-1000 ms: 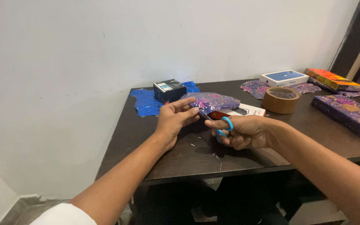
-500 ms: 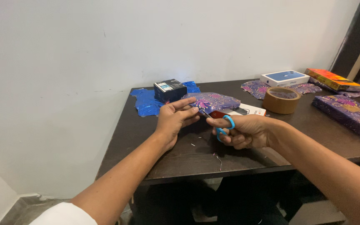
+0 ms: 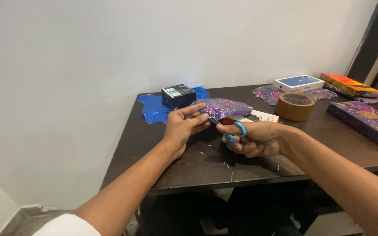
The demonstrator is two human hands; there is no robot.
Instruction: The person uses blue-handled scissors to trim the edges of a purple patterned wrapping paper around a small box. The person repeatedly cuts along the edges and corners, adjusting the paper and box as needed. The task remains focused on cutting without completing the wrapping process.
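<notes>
Barely shifting since a second ago, still pinching purple wrapping paper (image 3: 225, 107) in left hand (image 3: 183, 126), right hand (image 3: 254, 138) grip closed around blue-handled scissors (image 3: 235, 132), blades staying at its edge above the tabletop (image 3: 206, 164).

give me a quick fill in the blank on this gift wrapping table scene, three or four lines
1. The right hand holds scissors with ____ handles.
2. The left hand grips the edge of a sheet of ____ patterned wrapping paper.
3. The roll of brown tape lies on the dark ____.
4. The small black box sits on a crumpled ____ sheet.

Missing words: blue; purple; table; blue
</notes>
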